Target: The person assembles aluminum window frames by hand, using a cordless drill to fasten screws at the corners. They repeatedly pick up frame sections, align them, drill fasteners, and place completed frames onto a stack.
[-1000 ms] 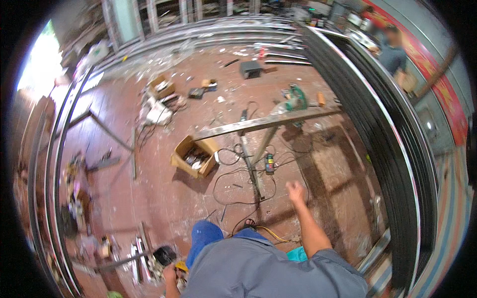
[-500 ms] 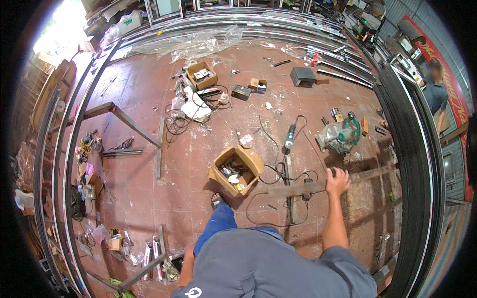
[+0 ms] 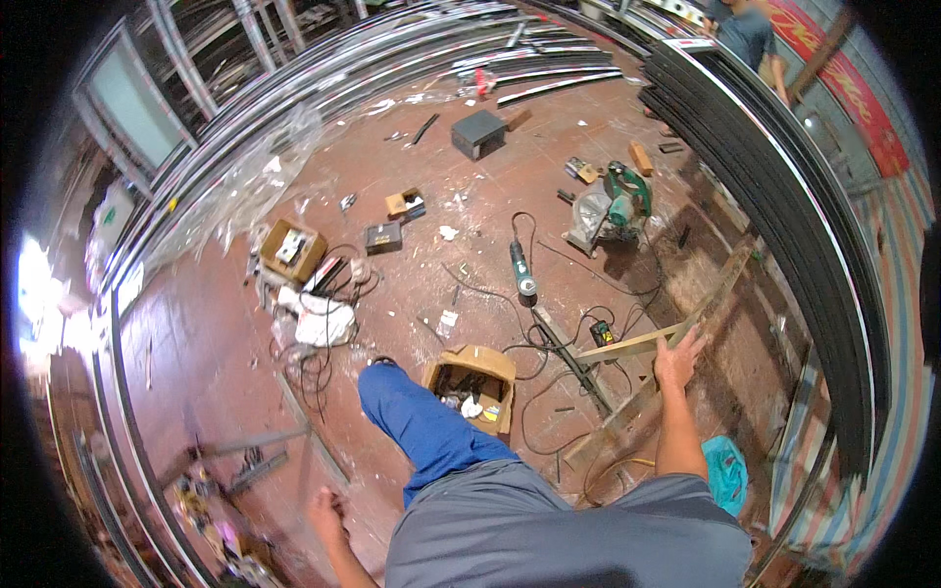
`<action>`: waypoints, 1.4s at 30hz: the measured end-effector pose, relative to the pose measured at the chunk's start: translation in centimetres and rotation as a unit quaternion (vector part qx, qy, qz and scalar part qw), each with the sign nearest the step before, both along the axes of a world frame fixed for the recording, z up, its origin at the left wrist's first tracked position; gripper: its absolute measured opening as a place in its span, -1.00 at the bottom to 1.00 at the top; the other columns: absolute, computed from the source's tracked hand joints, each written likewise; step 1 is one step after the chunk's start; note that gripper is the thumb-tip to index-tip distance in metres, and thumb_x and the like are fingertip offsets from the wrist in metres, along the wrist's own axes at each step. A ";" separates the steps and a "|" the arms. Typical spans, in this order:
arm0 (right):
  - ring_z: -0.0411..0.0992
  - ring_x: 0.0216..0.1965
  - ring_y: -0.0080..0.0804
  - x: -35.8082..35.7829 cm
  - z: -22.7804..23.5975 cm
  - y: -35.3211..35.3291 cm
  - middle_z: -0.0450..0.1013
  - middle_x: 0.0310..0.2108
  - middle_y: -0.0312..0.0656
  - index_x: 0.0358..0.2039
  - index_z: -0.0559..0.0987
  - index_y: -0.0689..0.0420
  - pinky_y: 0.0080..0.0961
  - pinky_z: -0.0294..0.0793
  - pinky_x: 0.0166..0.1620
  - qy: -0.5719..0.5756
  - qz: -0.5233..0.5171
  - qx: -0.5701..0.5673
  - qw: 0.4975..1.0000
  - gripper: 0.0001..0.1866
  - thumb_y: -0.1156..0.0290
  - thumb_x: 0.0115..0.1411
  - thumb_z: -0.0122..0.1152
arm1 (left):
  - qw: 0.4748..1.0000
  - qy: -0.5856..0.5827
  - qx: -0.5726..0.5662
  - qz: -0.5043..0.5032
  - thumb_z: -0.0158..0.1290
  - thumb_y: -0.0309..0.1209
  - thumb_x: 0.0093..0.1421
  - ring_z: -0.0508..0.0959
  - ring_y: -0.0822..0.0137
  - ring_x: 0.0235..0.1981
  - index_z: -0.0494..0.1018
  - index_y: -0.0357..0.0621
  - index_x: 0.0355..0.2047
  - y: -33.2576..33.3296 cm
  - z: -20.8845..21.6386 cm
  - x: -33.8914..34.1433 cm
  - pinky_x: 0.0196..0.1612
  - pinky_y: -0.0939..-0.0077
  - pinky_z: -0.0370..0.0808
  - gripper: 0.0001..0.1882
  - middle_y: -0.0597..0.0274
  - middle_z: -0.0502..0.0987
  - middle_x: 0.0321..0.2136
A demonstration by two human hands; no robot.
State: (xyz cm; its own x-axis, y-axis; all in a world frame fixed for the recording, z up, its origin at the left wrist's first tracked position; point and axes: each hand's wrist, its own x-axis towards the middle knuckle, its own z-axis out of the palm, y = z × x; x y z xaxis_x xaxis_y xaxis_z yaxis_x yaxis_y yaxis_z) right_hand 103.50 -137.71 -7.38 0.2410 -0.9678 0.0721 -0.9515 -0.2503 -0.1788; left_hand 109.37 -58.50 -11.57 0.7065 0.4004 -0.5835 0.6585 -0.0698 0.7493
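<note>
My right hand point(image 3: 676, 361), its fingers spread, is over a wooden stand point(image 3: 714, 296) of narrow timbers at the right; whether it touches the wood I cannot tell. My left hand point(image 3: 328, 510) hangs at my left side above the floor, fingers curled in, with nothing visible in them. Beside my blue-trousered leg stands an open cardboard box point(image 3: 502, 367) with small mixed items inside. A green-and-black corded power tool point(image 3: 522, 272) lies on the floor ahead, its cable looping near a dark metal bar point(image 3: 571, 361).
A green cut-off saw point(image 3: 616, 208) sits ahead to the right, near a stack of long black profiles point(image 3: 784, 206). Cables, plastic and a second cardboard box point(image 3: 292, 250) lie on the left. Another person point(image 3: 745, 44) stands at the far right. A turquoise bag point(image 3: 723, 475) lies near my right arm.
My view has swung to the right, and my leg is now alongside the cardboard box. The left hand has come into fuller view; the right hand has moved to the wooden stand.
</note>
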 end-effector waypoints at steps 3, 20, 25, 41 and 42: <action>0.37 0.28 0.25 0.8 0.8 -0.1 0.20 0.40 0.25 0.58 -0.17 -0.07 0.08 0.44 0.22 -0.012 -0.091 0.070 0.993 0.14 -0.08 0.21 0.33 | 0.997 0.013 -0.070 -0.020 0.13 -0.21 0.41 0.63 0.30 -0.47 0.56 -0.19 -0.15 -5.2 -0.9 5.1 -0.45 0.44 0.54 -0.73 0.19 0.58 -0.41; -0.15 0.55 0.15 11.6 -0.7 1.6 -0.23 0.58 0.03 0.58 -0.29 -0.32 0.38 0.03 0.41 0.167 -0.454 0.101 0.869 0.30 -0.20 0.09 0.44 | 0.998 0.034 -0.052 0.027 0.09 -0.13 0.35 0.51 0.27 -0.65 0.53 -0.24 -0.18 -2.8 -6.9 62.3 -0.61 0.35 0.41 -0.63 0.15 0.58 -0.50; -0.22 0.57 0.21 12.0 -1.4 0.1 -0.32 0.59 0.10 0.57 -0.37 -0.31 0.43 -0.02 0.42 0.182 -0.504 0.167 0.828 0.31 -0.19 0.11 0.41 | 0.917 0.242 0.073 -0.310 0.15 -0.12 0.33 0.63 0.18 -0.55 0.53 -0.17 -0.13 -12.0 -11.6 72.6 -0.52 0.23 0.49 -0.65 0.12 0.64 -0.41; 0.52 -0.03 0.19 29.9 -7.0 -3.3 0.57 -0.05 0.31 -0.06 0.62 0.45 -0.07 0.46 0.08 -0.224 -0.648 -0.188 0.703 -0.49 0.15 0.29 0.25 | 0.717 -0.028 0.038 -0.695 0.21 -0.22 0.30 0.66 0.30 -0.41 0.60 -0.39 -0.09 -83.4 -13.1 113.6 -0.32 0.33 0.60 -0.60 0.08 0.66 -0.42; 0.50 -0.04 0.19 31.4 -6.0 -6.0 0.57 -0.06 0.32 -0.06 0.61 0.46 -0.08 0.45 0.09 -0.271 -0.611 -0.255 0.699 -0.50 0.17 0.31 0.25 | 0.711 -0.036 0.030 -0.702 0.22 -0.21 0.30 0.66 0.29 -0.40 0.60 -0.38 -0.07 -88.5 -12.0 115.2 -0.31 0.33 0.61 -0.59 0.07 0.66 -0.39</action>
State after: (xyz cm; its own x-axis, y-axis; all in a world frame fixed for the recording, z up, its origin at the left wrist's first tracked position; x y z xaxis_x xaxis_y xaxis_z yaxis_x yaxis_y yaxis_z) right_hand 134.87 -143.76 -13.36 -0.9395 -0.2419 0.2424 -0.3370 0.5277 -0.7797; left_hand 224.55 -147.03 -23.57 0.4625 -0.7057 -0.5368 -0.1317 -0.6534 0.7455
